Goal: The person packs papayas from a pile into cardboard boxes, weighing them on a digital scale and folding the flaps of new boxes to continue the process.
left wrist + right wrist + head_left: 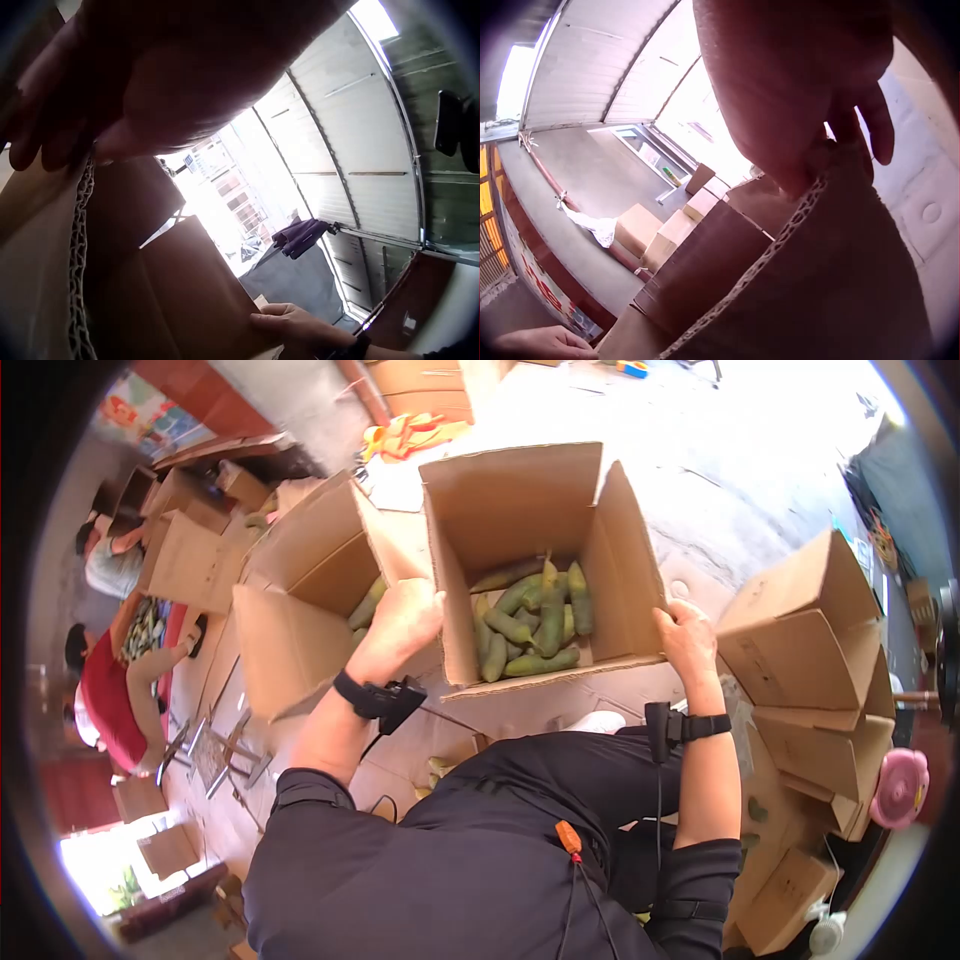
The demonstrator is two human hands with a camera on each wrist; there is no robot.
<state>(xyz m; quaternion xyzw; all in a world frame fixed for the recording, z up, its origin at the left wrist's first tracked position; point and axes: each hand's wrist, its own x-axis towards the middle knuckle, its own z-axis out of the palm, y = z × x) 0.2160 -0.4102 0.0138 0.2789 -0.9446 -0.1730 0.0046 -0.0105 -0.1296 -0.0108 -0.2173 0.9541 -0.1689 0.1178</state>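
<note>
In the head view, an open cardboard box with raised flaps stands in front of me. Thick green cucumber-like vegetables lie piled on its bottom. My left hand grips the box's left side near the front corner. On the opposite side, my right hand pinches the top edge of the cardboard. The left wrist view shows the fingers of my left hand over the corrugated edge. In the right wrist view, my right hand has thumb and fingers on either side of the cardboard edge.
Close on the left stands another open box with similar vegetables inside. More cardboard boxes stand at the right, near a pink round plastic object. A stool and a person in red are farther left.
</note>
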